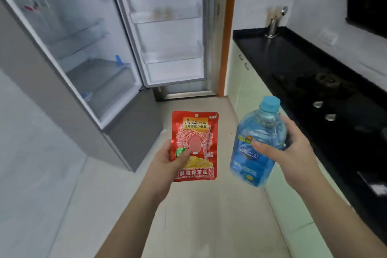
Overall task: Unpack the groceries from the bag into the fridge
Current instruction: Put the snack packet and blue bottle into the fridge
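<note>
Facing the open fridge, left hand grips a red packet, right hand a blue bottle, both over bare floor.

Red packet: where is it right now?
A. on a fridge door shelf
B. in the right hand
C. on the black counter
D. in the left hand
D. The left hand pinches the red packet by its lower edge, while the right hand holds the blue bottle.

A black counter runs along the right wall, above pale cabinets. A steel utensil holder stands at its far end, with a spoon in it. Nearer, a gas hob shows two knobs. The floor is beige tile.
</note>
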